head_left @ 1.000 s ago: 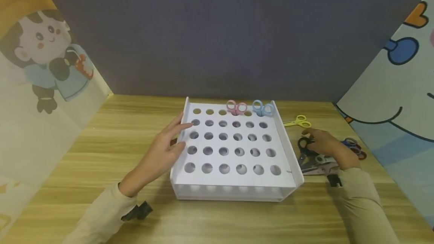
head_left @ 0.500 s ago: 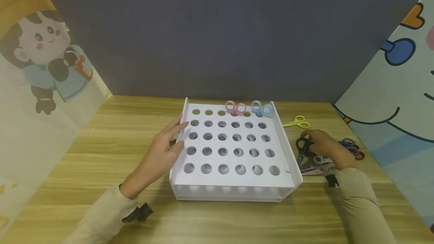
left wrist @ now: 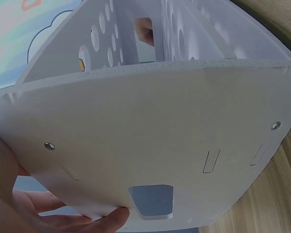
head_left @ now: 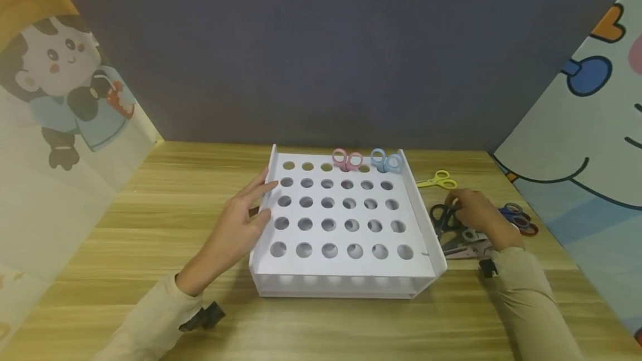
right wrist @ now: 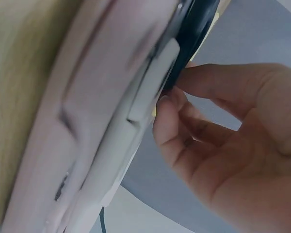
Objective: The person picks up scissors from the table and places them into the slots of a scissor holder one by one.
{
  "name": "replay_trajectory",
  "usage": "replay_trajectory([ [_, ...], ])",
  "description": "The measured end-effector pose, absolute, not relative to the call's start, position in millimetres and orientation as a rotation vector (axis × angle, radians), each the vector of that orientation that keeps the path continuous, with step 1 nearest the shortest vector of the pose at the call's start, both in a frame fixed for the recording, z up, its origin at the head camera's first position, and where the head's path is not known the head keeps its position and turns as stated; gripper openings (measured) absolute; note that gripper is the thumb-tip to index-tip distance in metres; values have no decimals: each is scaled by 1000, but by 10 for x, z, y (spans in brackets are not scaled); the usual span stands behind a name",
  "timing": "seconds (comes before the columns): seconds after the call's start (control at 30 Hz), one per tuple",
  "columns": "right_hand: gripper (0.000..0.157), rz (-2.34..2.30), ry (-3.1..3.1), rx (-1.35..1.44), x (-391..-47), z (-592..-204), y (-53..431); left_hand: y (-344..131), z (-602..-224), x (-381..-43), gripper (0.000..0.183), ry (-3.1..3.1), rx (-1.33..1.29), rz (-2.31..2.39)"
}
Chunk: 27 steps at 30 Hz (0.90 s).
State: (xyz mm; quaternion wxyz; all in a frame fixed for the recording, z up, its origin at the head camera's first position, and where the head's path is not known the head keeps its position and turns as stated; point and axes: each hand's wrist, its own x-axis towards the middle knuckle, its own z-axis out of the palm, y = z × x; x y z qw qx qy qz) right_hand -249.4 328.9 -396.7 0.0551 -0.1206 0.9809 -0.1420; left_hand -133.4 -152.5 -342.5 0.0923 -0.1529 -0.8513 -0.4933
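A white rack [head_left: 316, 266] with rows of round holes stands mid-table. Its back row holds pink scissors [head_left: 347, 160] and light blue scissors [head_left: 386, 161], handles up. My left hand [head_left: 239, 224] rests against the rack's left side wall [left wrist: 150, 131], fingers fairly straight and touching its outer face and edge. To the right of the rack, my right hand [head_left: 481, 216] pinches the handle of black scissors [head_left: 442, 217] between thumb and fingers. Pale-handled scissors [right wrist: 111, 141] lie close to that black handle [right wrist: 189, 43] in the right wrist view.
Yellow scissors [head_left: 438, 180] lie behind the right hand, tips close to the rack. Blue-handled scissors [head_left: 514, 213] and a red handle [head_left: 529, 230] sit beyond it. Pale pink scissors [head_left: 471, 250] lie nearest the front. A dark panel [head_left: 321, 54] closes off the table's back.
The black scissors have shifted slightly left toward the rack, and the right hand has moved a little with them. The left hand stays on the rack's side.
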Motion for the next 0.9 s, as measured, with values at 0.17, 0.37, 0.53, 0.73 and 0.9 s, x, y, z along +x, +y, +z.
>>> replay_trajectory([
  [0.17, 26, -452, 2974, -303, -2515, -3936, 3305, -1522, -3417, -1336, 52, -2528, -445, -1468],
  [0.37, 21, -453, 3022, -312, -2503, -3884, 3339, -1517, -3401, -1330, 51, -2527, -445, -1482],
  [0.53, 21, -486, 3073, -377, -2496, -3876, 3375, -1515, -3406, -1331, 51, -2529, -448, -1476],
  [0.73, 26, -668, 3094, -345, -2455, -3825, 3371, -1524, -3429, -1339, 51, -2529, -449, -1455],
  [0.9, 31, -906, 2963, -244, -2388, -3728, 3313, -1529, -3437, -1340, 50, -2528, -453, -1440],
])
